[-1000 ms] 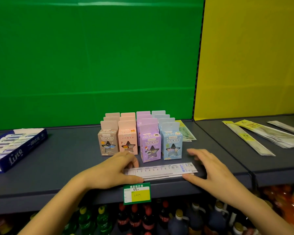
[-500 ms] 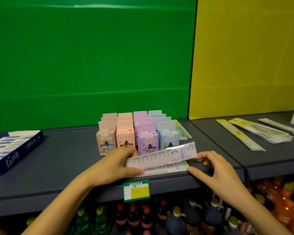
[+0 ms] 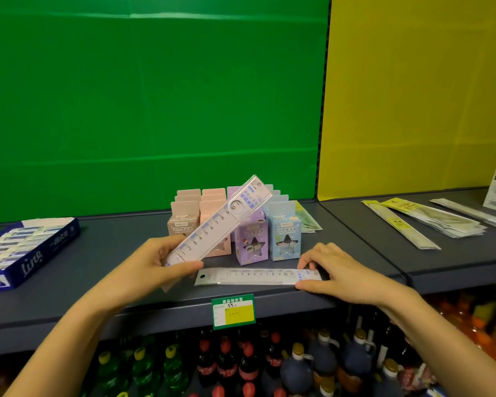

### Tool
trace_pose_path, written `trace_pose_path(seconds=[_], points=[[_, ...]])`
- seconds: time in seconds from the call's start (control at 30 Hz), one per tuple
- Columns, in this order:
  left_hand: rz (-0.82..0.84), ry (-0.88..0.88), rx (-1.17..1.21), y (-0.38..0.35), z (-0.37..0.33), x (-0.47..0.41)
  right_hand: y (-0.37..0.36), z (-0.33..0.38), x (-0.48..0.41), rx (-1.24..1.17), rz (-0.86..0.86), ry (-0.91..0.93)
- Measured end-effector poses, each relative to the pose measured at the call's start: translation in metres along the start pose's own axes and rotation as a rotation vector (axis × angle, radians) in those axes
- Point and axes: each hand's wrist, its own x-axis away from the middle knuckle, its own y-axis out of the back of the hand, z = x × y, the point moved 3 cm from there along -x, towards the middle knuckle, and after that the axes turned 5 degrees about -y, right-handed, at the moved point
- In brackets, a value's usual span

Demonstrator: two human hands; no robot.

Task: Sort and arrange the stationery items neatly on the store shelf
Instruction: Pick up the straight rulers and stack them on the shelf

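The left hand (image 3: 152, 265) is pinching the low end of a packaged ruler (image 3: 218, 222) tilting up-right over the sharpener boxes (image 3: 252, 242), while the right hand (image 3: 335, 270) is pressing loosely curled fingers on the ruler stack (image 3: 255, 277) lying crosswise just before them.

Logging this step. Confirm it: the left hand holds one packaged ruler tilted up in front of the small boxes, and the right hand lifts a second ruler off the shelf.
Not lifted: the head view shows the right hand pressing the second ruler flat on the shelf. The left hand does hold a ruler tilted before the small boxes.
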Motion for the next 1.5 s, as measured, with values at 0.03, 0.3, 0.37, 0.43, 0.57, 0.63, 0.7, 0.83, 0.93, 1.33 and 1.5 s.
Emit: trace_pose_path(seconds=[0.03,0.3,0.37,0.43,0.57,0.63,0.7,0.83,0.93,1.33,1.5], points=[[-0.015,0.008,-0.016,0.000,0.002,0.001,0.003,0.001,-0.002,0.010,0.052,0.000],[-0.085,0.038,0.009,-0.003,-0.002,0.004,0.017,0.006,-0.012,-0.152,0.201,-0.051],[-0.092,0.038,0.024,-0.005,-0.003,0.004,0.018,0.005,-0.011,-0.273,0.168,-0.040],[-0.085,0.023,0.038,-0.007,-0.004,0.004,0.019,0.001,-0.008,-0.470,0.110,-0.034],[-0.095,-0.003,0.079,-0.012,-0.006,0.000,0.026,-0.006,0.001,-0.898,-0.113,-0.075],[-0.082,-0.019,0.121,-0.018,-0.012,-0.003,0.033,-0.012,0.005,-1.157,-0.241,-0.107],[-0.055,-0.025,0.178,-0.029,-0.023,-0.009,0.046,-0.019,0.011,-1.389,-0.381,-0.119],[-0.023,-0.036,0.255,-0.062,-0.048,-0.028,0.074,-0.043,0.031,-1.473,-0.598,-0.148],[0.026,-0.008,0.310,-0.098,-0.063,-0.044,0.086,-0.075,0.054,-1.372,-0.684,-0.304],[0.124,0.122,0.528,-0.311,-0.119,-0.120,0.127,-0.237,0.183,-1.282,-0.483,-0.615],[0.095,0.126,0.535,-0.383,-0.145,-0.142,0.145,-0.295,0.214,-1.284,-0.412,-0.583]])
